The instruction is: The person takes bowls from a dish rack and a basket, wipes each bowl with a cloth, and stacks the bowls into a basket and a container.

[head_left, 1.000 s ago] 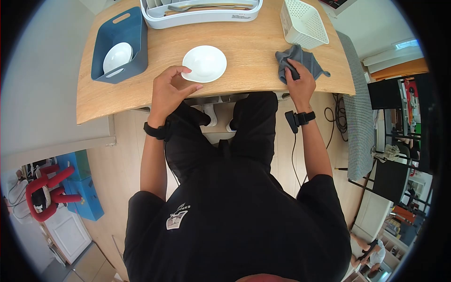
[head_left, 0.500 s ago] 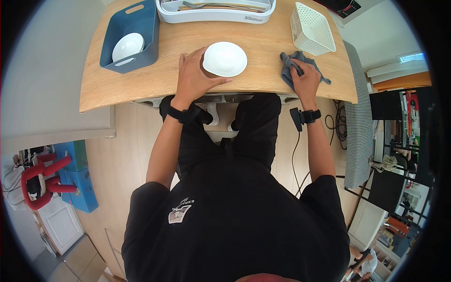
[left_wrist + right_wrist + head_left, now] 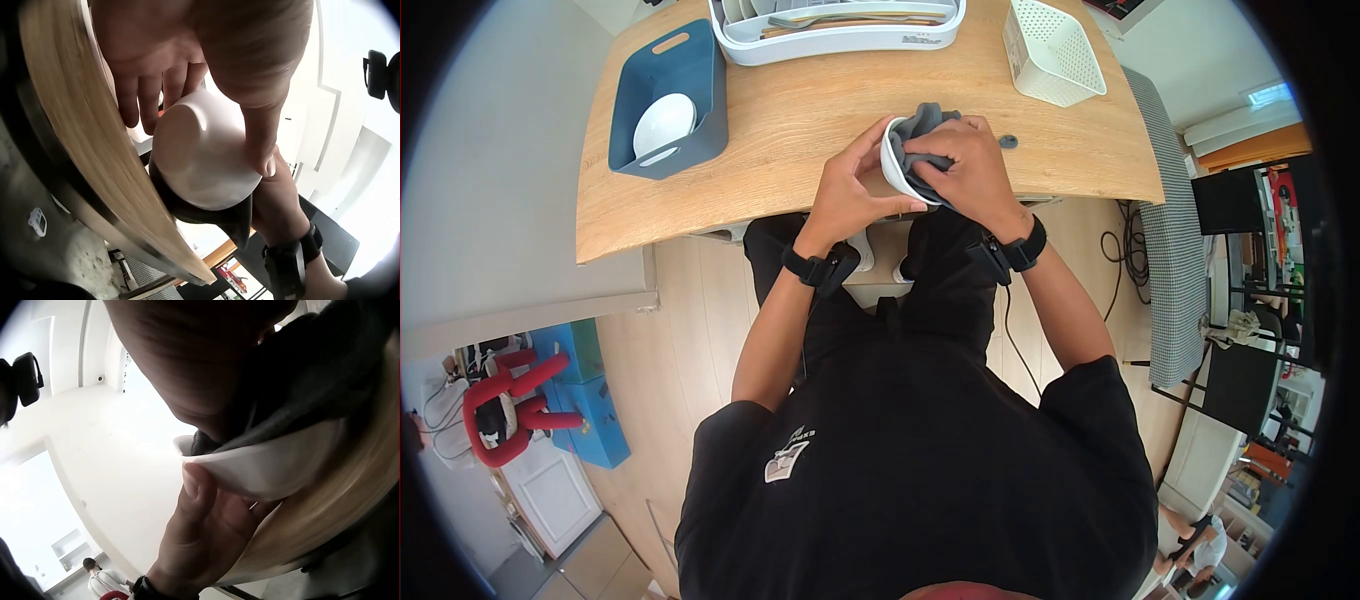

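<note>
Okay, status, using the held bowl (image 3: 892,167) as landmark. White bowl, at the near edge of the counter (image 3: 800,140), tipped on its side so the mouth faces right and the base faces left. Can't tell if it touches the wood.

Left hand (image 3: 847,198): gripping the bowl from its left, thumb on the near side, fingers round the far side. Left wrist view has the smooth outside and base of the bowl in front of the palm.

Right hand (image 3: 972,172): on the bowl's right, fingers bent and pinching the dark grey cloth (image 3: 929,122). Cloth is bunched, part of it inside the bowl, some sticking up past the far rim. Small grey bit (image 3: 1007,142) shows just right of that hand; can't tell if it's a cloth corner. Right wrist view: cloth over the rim, left thumb on the outside.

Rest of layout, relative to the held bowl:
- blue bin (image 3: 710,125): well to the left, white bowls (image 3: 665,124) nested in it
- white rack (image 3: 850,42): beyond it and a bit left, fork and sticks lying in it
- white perforated basket (image 3: 1050,60): beyond it, off to the right, upright

Black straps on both wrists.
</note>
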A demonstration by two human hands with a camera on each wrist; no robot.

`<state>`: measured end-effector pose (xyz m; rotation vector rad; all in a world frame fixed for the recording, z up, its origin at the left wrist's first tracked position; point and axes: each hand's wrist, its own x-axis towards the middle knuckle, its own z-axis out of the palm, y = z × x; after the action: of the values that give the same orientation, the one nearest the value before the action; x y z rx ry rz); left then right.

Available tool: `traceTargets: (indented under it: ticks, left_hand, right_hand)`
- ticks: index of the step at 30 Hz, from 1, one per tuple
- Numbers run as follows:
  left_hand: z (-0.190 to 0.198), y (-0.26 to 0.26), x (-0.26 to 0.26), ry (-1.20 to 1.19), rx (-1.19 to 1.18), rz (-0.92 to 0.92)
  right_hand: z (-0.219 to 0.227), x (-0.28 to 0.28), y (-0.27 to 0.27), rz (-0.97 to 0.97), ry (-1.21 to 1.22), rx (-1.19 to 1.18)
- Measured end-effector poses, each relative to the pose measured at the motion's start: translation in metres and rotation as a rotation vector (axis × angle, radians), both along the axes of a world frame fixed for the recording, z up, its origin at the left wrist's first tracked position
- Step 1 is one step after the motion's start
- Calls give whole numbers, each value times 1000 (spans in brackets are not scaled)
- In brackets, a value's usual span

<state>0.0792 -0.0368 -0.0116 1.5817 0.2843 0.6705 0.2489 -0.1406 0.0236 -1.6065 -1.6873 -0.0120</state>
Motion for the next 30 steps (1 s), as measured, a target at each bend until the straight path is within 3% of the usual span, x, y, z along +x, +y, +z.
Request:
traceTargets:
  ticks: [4, 11, 16, 23, 25, 30]
  left_hand:
    - [0, -6, -7, 3, 37, -15]
    - [9, -18, -20, -57, -26, 61]
    - [15, -18, -27, -42, -36, 34]
    - [20, -24, -26, -41, -34, 1]
    - [17, -26, -26, -43, -38, -14]
    - [21, -31, -28, -21, -95, -123]
  right_hand:
    - [4, 1, -2, -11, -140, -22]
    - [20, -17, -23, -40, -181, -192]
    - [37, -26, -35, 22, -200, -45]
    - [34, -26, -41, 72, -155, -81]
    - [36, -28, -40, 99, -175, 1]
    - [37, -27, -40, -20, -139, 70]
